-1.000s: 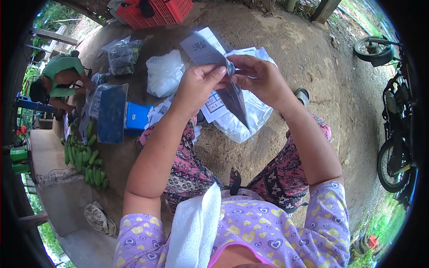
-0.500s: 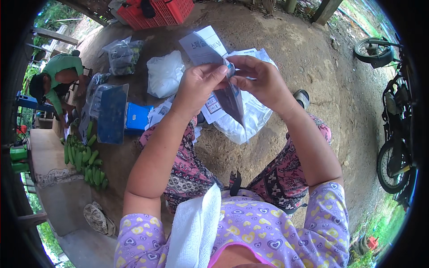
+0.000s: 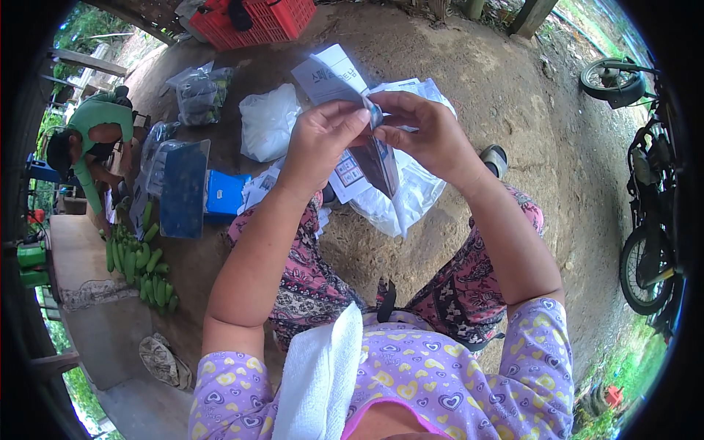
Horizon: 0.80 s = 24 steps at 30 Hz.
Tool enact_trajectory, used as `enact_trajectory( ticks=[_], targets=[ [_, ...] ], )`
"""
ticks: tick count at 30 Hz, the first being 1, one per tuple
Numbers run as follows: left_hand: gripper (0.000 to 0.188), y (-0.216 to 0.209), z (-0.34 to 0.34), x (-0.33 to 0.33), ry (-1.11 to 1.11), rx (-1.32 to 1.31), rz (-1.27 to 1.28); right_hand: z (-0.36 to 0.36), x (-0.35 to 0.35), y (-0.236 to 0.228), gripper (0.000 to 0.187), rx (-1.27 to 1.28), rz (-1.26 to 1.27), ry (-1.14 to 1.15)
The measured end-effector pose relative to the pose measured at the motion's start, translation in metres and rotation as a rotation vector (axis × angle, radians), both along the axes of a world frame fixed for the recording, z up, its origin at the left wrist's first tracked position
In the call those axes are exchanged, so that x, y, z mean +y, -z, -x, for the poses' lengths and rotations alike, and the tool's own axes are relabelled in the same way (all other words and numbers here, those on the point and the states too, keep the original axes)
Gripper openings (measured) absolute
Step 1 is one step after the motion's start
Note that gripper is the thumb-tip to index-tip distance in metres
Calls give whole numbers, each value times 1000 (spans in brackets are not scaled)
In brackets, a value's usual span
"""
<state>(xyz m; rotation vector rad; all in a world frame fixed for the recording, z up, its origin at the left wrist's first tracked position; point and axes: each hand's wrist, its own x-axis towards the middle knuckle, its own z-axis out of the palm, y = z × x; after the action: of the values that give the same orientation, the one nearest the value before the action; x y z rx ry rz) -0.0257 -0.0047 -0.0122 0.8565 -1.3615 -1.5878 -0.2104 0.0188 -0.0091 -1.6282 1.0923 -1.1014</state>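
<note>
A printed paper sheet is pinched between both of my hands in front of me, folded or creased where my fingers meet. My left hand grips it from the left, thumb and fingers pressed together. From the right, my right hand pinches the same fold with thumb and fingertips. A dark, glossy-looking part of the held piece hangs below my fingers; whether it is the sheet's other side I cannot tell. Under my hands lie a white plastic bag and loose printed papers.
At left are a blue box with a dark blue panel, a stuffed white bag, clear bags and green bananas. A co-worker bends there. A red crate stands far off; a motorbike is at right.
The held sheet has tilted slightly between my fingers, and its lower tip has shifted a little. The co-worker's arm has reached down nearer the bananas. My grip stays closed.
</note>
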Motion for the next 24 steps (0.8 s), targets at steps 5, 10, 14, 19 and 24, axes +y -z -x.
enact_trajectory(
  ticks=[5, 10, 14, 19, 24],
  targets=[
    [21, -2, 0, 1, -15, 49, -60, 0, 0, -5, 45, 3, -88, -29],
    [21, 1, -1, 0, -21, 26, -24, 0, 0, -5, 45, 45, -74, -31],
    [21, 1, -2, -1, -23, -30, -7, -2, 0, 2, 42, 24, 17, 2],
    [17, 8, -2, -2, -36, -72, 97, -3, 0, 6, 45, -58, 20, -54],
    [21, -5, -2, 2, -26, 39, -54, -2, -1, 8, 46, -69, 0, -59]
  ],
)
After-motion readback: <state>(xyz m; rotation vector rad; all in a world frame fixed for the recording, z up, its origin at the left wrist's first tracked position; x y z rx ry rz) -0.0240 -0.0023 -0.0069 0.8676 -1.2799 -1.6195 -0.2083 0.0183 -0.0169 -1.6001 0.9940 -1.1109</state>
